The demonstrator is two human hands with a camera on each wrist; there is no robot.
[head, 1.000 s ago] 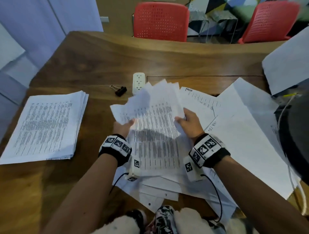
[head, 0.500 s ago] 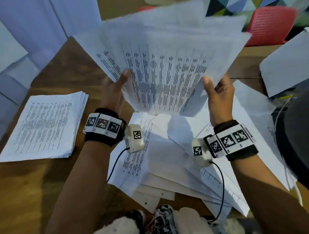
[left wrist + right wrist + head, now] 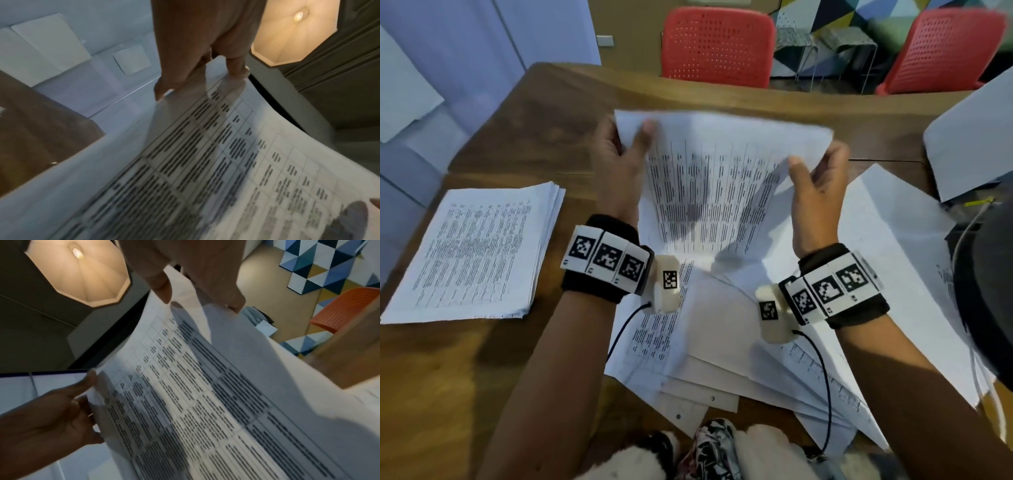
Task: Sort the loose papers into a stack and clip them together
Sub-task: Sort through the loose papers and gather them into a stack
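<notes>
Head view: I see a bundle of printed sheets [image 3: 722, 178] held up above the loose papers [image 3: 739, 342] on the surface [image 3: 448, 394]. My left hand [image 3: 616, 171] pinches its upper left corner, my right hand [image 3: 818, 192] grips its right edge, both wrists raised. A neat stack [image 3: 472, 250] lies left.

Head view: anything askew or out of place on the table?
Yes. The loose white printed sheets under the wrists lie fanned at mixed angles, some overhanging the wooden table's near edge. The stacked printed pages at left lie roughly squared, edges slightly stepped.
</notes>
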